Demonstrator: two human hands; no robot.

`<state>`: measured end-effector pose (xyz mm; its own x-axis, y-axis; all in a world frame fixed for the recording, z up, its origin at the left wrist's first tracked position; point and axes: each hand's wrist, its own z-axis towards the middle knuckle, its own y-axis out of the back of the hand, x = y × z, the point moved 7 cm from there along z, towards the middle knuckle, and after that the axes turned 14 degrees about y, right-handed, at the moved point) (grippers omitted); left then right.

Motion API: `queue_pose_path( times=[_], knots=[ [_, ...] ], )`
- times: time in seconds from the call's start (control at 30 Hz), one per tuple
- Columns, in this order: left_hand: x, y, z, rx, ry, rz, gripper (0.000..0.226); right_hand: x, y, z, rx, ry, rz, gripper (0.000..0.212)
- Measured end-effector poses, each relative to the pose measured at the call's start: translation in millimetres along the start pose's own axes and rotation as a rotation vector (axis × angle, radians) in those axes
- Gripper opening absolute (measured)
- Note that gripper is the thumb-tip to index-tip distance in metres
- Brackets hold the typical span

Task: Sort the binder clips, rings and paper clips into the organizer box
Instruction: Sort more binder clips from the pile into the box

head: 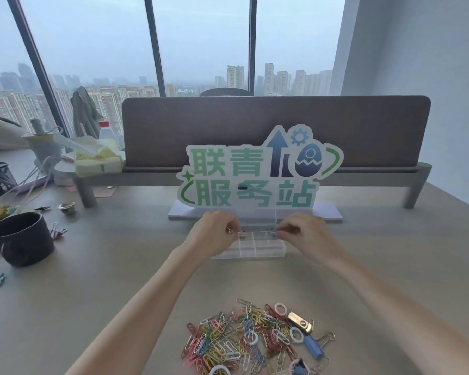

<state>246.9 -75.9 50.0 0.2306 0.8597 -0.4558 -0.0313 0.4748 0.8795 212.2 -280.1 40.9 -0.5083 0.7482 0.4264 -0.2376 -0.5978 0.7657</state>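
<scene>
Box (248,249) mid-desk, long axis left-right | your left hand (217,234) pinches a clip (243,234) over it; right hand (299,232) pinches its rim | pile (244,339) at near edge, between your arms.

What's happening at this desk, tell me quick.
A person is sorting office clips into a clear organizer box. Both hands are over it: the left hand pinches a paper clip, and the right hand pinches something small that is too blurred to name. The pile of paper clips, rings and binder clips lies on the desk nearer the person, mostly unsorted.
</scene>
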Motion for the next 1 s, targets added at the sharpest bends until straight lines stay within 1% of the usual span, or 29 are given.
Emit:
queue_pose_path(
  times=[0.13,0.23,0.4,0.53,0.73,1.0],
  knots=[
    [10.5,-13.9,27.3,0.003,0.097,-0.093,0.01,-18.4,-15.1,25.7,0.02,-0.007,-0.046,0.007],
    [9.6,-22.6,36.9,0.001,0.098,-0.135,0.011,-23.2,-21.1,35.9,0.035,0.007,-0.082,0.007],
    [4.4,-36.1,43.8,0.044,0.09,-0.115,0.01,-27.2,-30.6,41.1,0.1,0.003,-0.109,0.01],
    [2.8,-40.3,44.6,0.049,0.083,-0.079,0.011,-29.3,-32.3,43.3,0.089,-0.032,-0.092,0.011],
    [4.7,-40.7,43.8,0.007,0.107,-0.156,0.012,-31.4,-32.9,42.0,0.076,-0.081,-0.067,0.009],
    [11.8,-43.5,48.1,-0.002,0.142,-0.237,0.009,-29.3,-32.3,41.8,0.074,-0.055,-0.054,0.009]
  ],
)
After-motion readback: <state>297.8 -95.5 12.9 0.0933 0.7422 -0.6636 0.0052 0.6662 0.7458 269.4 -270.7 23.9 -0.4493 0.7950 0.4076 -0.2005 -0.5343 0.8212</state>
